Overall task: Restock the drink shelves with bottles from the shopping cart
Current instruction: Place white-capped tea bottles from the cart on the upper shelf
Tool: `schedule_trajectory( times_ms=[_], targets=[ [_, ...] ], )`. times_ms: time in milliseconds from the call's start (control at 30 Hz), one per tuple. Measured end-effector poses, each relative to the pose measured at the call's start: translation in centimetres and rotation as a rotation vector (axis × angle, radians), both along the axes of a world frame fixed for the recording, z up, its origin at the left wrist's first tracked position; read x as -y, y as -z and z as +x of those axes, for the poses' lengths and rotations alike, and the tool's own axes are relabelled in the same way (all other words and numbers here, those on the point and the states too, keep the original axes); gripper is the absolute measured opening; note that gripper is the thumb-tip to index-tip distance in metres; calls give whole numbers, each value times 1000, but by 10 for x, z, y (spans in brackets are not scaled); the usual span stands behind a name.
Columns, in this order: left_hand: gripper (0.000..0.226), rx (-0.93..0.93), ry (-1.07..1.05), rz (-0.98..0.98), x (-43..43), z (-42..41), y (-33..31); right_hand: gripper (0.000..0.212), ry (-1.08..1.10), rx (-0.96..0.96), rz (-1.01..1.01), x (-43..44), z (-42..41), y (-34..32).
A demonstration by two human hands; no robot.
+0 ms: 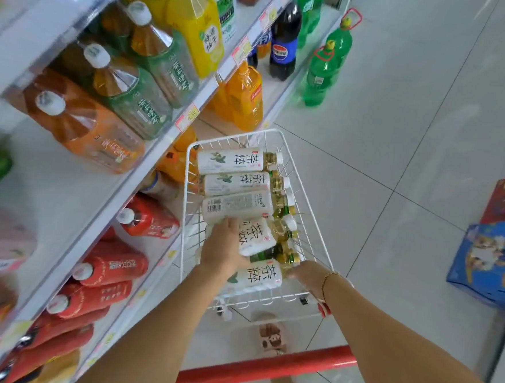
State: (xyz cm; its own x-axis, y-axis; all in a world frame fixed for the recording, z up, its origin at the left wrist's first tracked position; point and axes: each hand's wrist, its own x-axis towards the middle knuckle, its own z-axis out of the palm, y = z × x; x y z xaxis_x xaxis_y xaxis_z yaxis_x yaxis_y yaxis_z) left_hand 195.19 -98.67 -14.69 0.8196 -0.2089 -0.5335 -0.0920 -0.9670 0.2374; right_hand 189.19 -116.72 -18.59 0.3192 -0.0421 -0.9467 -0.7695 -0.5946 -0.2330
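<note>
A white wire shopping cart [317, 234] with a red handle bar [262, 368] holds several white-labelled tea bottles lying on their sides. My left hand [221, 250] grips one tea bottle [255, 236], raised a little above the others. My right hand [306, 276] reaches into the cart's near right corner and its fingers curl round the cap end of the nearest tea bottle [258, 277]. The drink shelves [75, 191] stand to the left, filled with large bottles.
The shelves carry green-labelled tea bottles [135, 99], an orange-labelled bottle [85, 128], yellow juice [197, 23], red bottles [111, 268] and a cola bottle [284, 44]. Green soda bottles [322, 73] stand on the tiled floor. Blue and red boxes [491, 262] lie at the right.
</note>
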Motion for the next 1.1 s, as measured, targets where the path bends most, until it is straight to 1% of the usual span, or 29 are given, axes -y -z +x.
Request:
schedule_trajectory(
  times_ms=[33, 67, 200, 233, 300, 367, 433, 500, 600, 733, 833, 900, 1000, 1100],
  targets=[
    [75, 40, -67, -59, -7, -1, -7, 40, 20, -3, 10, 0, 1, -3],
    [72, 81, -138, -120, -14, -2, -15, 39, 51, 34, 26, -2, 1, -5],
    [71, 181, -459, -323, -33, -13, -47, 25, 320, 246, 104, -16, 2, -14],
    [71, 201, -526, -378, -36, -18, -55, 26, 400, 287, 126, -23, 5, -21],
    [68, 255, -622, -463, -45, -29, -70, 34, 484, 358, 141, -40, 15, -37],
    [65, 278, -700, -496, -56, -39, -83, 43, 510, 406, 121, -58, 24, -48],
    [65, 272, -755, -552, -70, -48, -95, 37, 506, 463, 79, -74, 28, -63],
    [70, 261, -781, -578, -86, -58, -110, 34, 495, 546, 60, -87, 24, -75],
    [70, 312, -808, -574, -109, -75, -141, 36, 326, 706, 81, -108, 13, -101],
    [62, 379, -921, -618, -138, -104, -204, 28, -11, 848, 96, -131, -5, -150],
    [57, 440, -961, -692, -165, -132, -252, 28, -122, 996, 139, -140, -18, -204],
    [52, 494, -988, -730, -185, -152, -283, 31, -165, 1101, 192, -148, -26, -249],
    [57, 570, -1018, -802, -214, -178, -333, 36, -253, 1240, 291, -173, -30, -332],
    [56, 762, -991, -796, -242, -201, -387, 33, -331, 1383, 466, -208, -38, -427]
  ],
)
